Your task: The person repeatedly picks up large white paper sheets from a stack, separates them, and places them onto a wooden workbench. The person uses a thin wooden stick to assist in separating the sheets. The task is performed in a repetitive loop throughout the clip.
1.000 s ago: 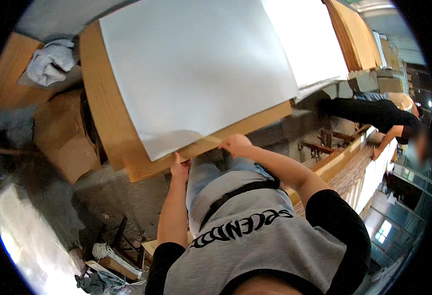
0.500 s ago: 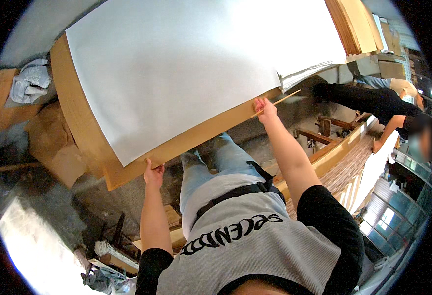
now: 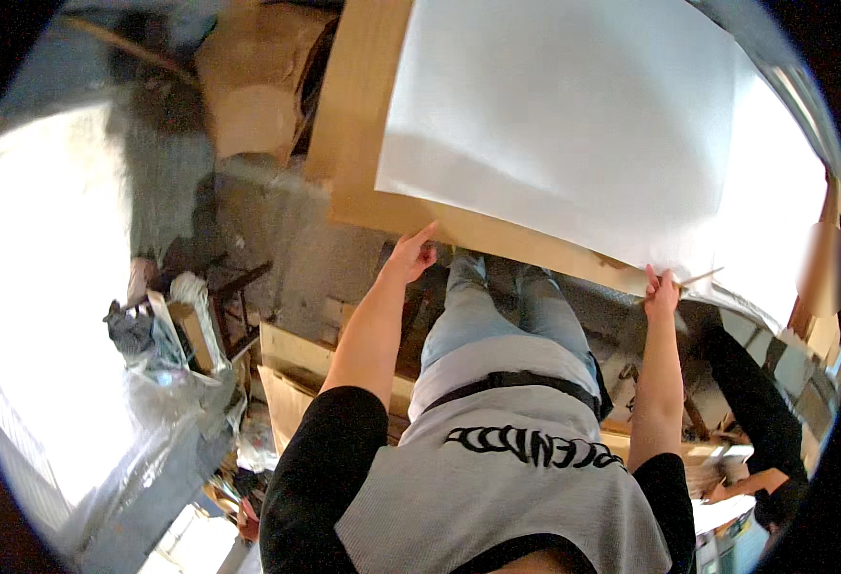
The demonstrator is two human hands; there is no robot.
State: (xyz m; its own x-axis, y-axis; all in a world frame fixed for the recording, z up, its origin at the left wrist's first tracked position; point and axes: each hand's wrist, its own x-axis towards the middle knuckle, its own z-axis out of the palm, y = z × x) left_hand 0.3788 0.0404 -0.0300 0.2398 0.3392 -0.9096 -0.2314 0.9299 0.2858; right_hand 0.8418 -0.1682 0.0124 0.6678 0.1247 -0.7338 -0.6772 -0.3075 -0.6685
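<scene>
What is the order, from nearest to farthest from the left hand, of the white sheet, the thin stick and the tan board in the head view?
1. Tan board: its front edge is at the left hand.
2. White sheet: on the board, just behind that edge.
3. Thin stick: far to the right, in the right hand.

Worn on the head as the left one of a side-by-side pair; looks steeply down, upright and unmirrored, along the wearer's own front. Bends straight edges through a wide fisheye, rounding the frame off into black corners. Sits nearest the shirt (image 3: 497, 478) at lower centre (close enough to catch the collar (image 3: 526, 532) at the bottom edge), farther from the jeans (image 3: 497, 316), left hand (image 3: 415, 256) and right hand (image 3: 663, 290) mid-frame. Takes in the sheet (image 3: 574, 115) at upper right, cut by the top edge, and floor (image 3: 277, 230) left of centre.
</scene>
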